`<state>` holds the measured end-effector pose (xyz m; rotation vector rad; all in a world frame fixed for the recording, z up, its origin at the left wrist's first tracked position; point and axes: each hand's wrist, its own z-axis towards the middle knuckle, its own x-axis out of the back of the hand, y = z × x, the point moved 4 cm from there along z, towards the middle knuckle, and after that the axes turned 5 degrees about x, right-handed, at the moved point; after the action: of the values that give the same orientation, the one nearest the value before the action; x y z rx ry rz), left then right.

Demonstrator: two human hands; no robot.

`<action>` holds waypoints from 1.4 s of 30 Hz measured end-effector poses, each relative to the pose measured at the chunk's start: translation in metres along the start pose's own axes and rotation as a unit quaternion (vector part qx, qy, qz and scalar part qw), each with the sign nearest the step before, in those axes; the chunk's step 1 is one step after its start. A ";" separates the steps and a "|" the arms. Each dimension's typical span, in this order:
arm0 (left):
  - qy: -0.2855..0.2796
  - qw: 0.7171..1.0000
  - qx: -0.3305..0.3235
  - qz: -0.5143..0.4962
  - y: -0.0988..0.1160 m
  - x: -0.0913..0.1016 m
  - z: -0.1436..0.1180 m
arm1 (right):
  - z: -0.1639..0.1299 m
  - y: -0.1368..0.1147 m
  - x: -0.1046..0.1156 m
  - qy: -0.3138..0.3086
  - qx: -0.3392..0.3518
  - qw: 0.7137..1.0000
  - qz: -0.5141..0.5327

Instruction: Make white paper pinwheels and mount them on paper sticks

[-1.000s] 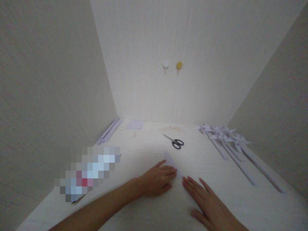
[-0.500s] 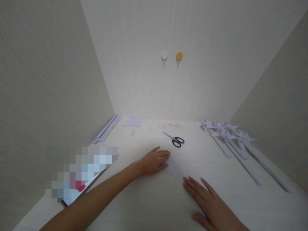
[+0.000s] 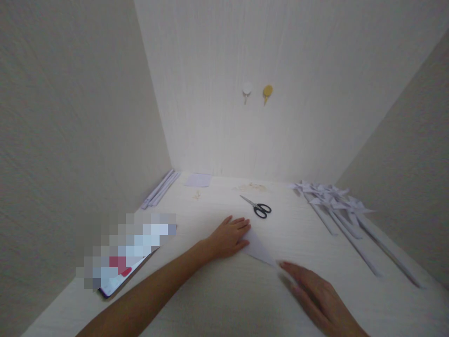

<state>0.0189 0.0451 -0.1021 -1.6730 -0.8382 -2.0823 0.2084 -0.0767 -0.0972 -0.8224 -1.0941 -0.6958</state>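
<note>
A pale sheet of paper (image 3: pixel 258 249), folded into a triangle, lies flat on the white table. My left hand (image 3: pixel 228 238) rests on its left part with the fingers spread, covering that end. At the paper's right tip are the fingertips of my right hand (image 3: pixel 314 290). That hand is slightly blurred, turned on its side, with its fingers stretched out and the thumb apart; whether it touches the paper I cannot tell. Just beyond the paper, scissors (image 3: pixel 257 207) with black handles lie with their blades pointing left and away.
Several paper pinwheels (image 3: pixel 329 199) on paper sticks lie at the right. Rolled paper sticks (image 3: pixel 161 189) and a square sheet (image 3: pixel 198 180) sit at the back left. A phone (image 3: pixel 115 285) lies by my left forearm. Small tan bits (image 3: pixel 253 187) are near the back wall.
My right hand has turned from palm-down onto its side, its fingers now drawn closer together at the paper's tip. My left hand stays on the paper. The view has shifted slightly.
</note>
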 end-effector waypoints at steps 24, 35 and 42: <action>0.005 1.000 0.009 -0.013 -0.003 -0.002 -0.001 | -0.005 -0.026 -0.008 -0.086 0.065 0.993 -0.047; 0.045 0.994 0.046 -0.086 -0.004 0.006 -0.005 | 0.070 -0.006 -0.003 0.082 -0.113 0.989 0.057; 0.159 0.946 0.136 -0.249 -0.010 0.012 -0.031 | 0.114 -0.009 -0.021 0.035 -0.143 0.983 0.111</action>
<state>-0.0133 0.0345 -0.0973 -1.0117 -1.4678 -2.3254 0.1401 0.0167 -0.0882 -1.1394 -0.8340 -0.6962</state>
